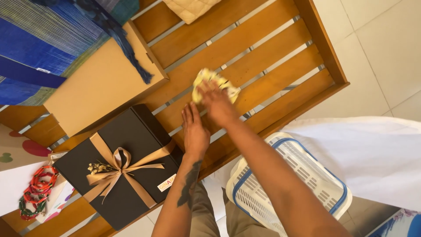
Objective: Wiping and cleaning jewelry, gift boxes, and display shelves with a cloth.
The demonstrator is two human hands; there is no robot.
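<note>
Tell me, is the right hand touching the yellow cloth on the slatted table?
Touching. The head view shows the right hand pressed flat on the yellow cloth, its fingers overlapping the fabric with no gap.

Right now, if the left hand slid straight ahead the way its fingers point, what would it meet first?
The left hand lies flat on the slatted wooden table, fingers pointing up the frame. Just ahead is the yellowish cloth under the right hand; it would likely meet that cloth or that hand first, though depth is unclear.
</note>
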